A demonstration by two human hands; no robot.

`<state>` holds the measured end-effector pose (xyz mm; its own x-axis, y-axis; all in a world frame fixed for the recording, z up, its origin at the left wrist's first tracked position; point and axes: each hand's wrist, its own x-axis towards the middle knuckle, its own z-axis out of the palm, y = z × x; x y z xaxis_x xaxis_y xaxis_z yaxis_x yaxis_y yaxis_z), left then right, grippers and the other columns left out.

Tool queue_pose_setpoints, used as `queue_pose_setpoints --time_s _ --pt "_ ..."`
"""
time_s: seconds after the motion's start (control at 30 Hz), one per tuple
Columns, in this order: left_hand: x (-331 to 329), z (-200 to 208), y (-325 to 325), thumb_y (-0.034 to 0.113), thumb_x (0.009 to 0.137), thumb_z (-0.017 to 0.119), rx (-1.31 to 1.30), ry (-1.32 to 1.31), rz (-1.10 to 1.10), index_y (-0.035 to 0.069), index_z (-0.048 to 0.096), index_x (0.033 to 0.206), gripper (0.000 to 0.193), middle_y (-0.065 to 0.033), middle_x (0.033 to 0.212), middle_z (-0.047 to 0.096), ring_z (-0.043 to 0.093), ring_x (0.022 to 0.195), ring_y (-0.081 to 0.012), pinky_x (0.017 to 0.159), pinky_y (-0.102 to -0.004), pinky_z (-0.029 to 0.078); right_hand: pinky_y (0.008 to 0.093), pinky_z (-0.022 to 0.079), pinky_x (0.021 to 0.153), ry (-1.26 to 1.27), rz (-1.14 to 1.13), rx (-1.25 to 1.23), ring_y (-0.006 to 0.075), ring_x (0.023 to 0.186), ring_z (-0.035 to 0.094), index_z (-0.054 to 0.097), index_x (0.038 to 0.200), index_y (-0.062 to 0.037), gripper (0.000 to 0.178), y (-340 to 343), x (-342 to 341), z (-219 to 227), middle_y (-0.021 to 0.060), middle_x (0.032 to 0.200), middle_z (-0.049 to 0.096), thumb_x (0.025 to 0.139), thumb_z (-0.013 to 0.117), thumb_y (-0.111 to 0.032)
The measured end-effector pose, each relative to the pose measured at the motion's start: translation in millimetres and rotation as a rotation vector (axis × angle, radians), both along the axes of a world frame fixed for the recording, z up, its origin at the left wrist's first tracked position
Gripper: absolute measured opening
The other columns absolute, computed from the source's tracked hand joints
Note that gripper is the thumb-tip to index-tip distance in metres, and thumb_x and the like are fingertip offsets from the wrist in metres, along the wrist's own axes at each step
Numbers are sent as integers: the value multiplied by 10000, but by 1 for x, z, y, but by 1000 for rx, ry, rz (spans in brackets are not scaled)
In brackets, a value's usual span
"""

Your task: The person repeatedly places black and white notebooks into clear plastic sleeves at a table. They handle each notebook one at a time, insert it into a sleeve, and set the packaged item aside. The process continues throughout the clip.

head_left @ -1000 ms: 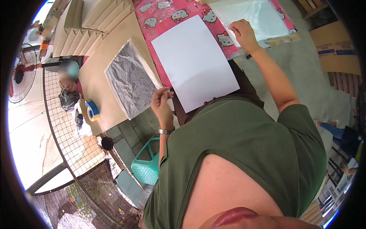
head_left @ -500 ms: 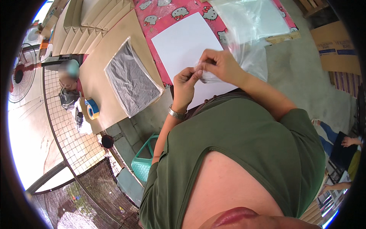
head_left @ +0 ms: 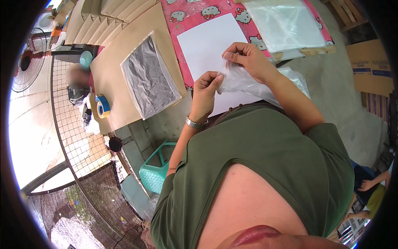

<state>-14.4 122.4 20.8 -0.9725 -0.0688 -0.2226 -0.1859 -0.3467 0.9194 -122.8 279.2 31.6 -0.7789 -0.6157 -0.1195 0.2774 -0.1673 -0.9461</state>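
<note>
The left hand (head_left: pixel 206 90) and right hand (head_left: pixel 253 62) are pinched almost closed, both holding 1 clear bag (head_left: pixel 244 84). The bag is over part of the white paper (head_left: pixel 203 45), by the pink desk (head_left: pixel 191 23). More clear plastic (head_left: pixel 290 27) lies to the right.

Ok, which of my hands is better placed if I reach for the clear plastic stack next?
Probably your right hand: it's nearer the clear plastic stack than your left hand. Both hands hold loose clear plastic, so the right would likely need to let go first.
</note>
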Motion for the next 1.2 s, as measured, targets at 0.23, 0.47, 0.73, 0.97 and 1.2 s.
queue_pose_setpoints --time_s 0.23,0.47,0.73,0.97,1.2 --pt "15 -6 -55 230 941 481 765 44 229 50 532 921 188 -53 875 595 565 843 -158 776 -303 460 254 467 641 69 963 115 89 701 577 610 915 -18 170 26 -4 8 38 922 630 841 645 -168" --pt "44 -2 -56 160 889 565 -191 -173 -195 26 574 950 148 21 736 517 481 658 -110 686 -242 422 233 458 665 -372 251 -377 94 741 576 600 922 -44 217 36 -32 -6 0 896 619 862 614 -252" --pt "38 20 -107 175 841 621 554 176 105 28 571 990 215 -115 995 642 620 839 -196 849 -400 477 188 400 622 280 793 392 28 692 476 638 913 -35 207 47 -39 4 -33 792 600 860 623 -234" --pt "32 9 -78 123 857 594 -422 -276 -486 -20 555 1116 298 -55 991 632 591 860 -132 792 -263 455 212 458 636 -406 -92 -367 83 719 563 620 862 -77 171 29 -38 16 -26 757 597 918 510 -196" --pt "29 -6 -128 193 886 523 460 269 212 -10 532 1156 338 -159 1129 595 553 1071 -300 959 -467 411 227 452 648 -15 626 215 78 700 560 645 809 -34 153 49 -40 7 4 765 629 846 619 -181"
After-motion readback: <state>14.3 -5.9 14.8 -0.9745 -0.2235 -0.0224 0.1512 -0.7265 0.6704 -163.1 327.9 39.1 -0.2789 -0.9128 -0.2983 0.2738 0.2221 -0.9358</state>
